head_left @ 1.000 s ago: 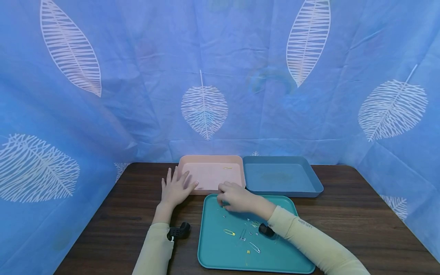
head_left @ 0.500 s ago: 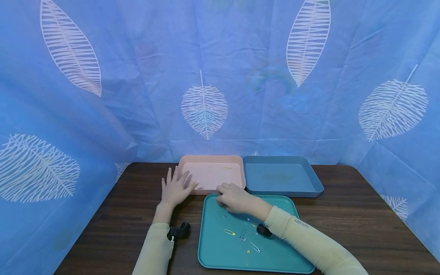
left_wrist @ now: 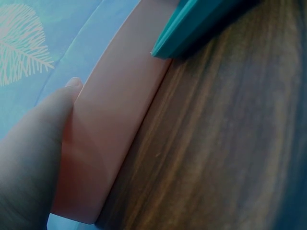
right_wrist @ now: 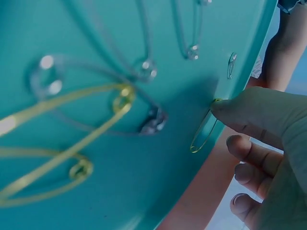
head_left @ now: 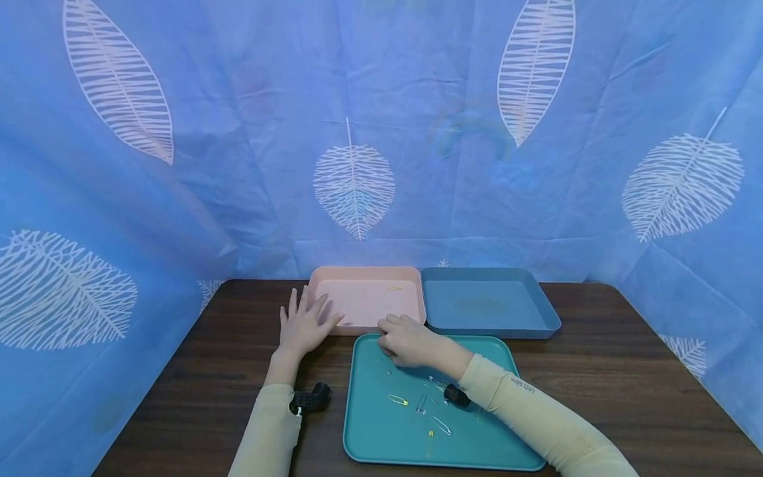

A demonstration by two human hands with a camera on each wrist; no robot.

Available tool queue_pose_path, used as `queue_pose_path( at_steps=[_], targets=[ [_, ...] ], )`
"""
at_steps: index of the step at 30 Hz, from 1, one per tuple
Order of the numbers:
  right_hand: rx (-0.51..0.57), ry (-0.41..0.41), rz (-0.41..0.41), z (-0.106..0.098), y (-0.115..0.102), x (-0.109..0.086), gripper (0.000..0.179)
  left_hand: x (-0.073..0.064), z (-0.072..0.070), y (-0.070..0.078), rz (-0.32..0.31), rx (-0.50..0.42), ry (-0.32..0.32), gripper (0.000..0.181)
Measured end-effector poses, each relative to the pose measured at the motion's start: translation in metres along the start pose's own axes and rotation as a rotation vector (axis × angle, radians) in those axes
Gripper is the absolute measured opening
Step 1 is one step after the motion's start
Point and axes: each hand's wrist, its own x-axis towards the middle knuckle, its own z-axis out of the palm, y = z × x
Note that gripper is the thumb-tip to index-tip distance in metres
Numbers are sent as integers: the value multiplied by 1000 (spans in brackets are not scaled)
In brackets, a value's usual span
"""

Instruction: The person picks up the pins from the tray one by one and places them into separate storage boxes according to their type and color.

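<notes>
My right hand (head_left: 411, 342) is over the back left of the teal tray (head_left: 375, 440). In the right wrist view, its thumb (right_wrist: 249, 108) presses on the head of a gold safety pin (right_wrist: 194, 150), pinching it against a forefinger mostly hidden behind. The pin's looped end sticks out over the tray. The other fingers of that hand are curled. My left hand (head_left: 302, 333) lies with spread, straight fingers at the front left corner of the pink tray (head_left: 357, 301), its thumb (left_wrist: 48, 112) touching the front rim.
Several silver safety pins (head_left: 442, 426) and gold safety pins (head_left: 397, 400) lie scattered on the teal tray. One gold pin (head_left: 395, 289) lies in the pink tray. A blue tray (head_left: 489, 308) adjoins it on the right, and a leaf-patterned curtain (head_left: 417, 199) hangs behind the table.
The right forearm has shifted slightly left, while its fingers work at the same spot. A gold bit seen under them earlier is now covered. The left hand keeps its place.
</notes>
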Motion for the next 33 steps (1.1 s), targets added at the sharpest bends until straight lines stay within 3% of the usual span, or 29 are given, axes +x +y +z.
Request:
queue_pose_path(
  at_steps=[18, 33],
  targets=[
    [15, 44, -1, -8, 4, 3, 27, 0, 0, 0, -8, -3, 0, 77],
    [-14, 177, -18, -28, 23, 14, 23, 1, 3, 0, -15, 23, 15, 77]
  ],
)
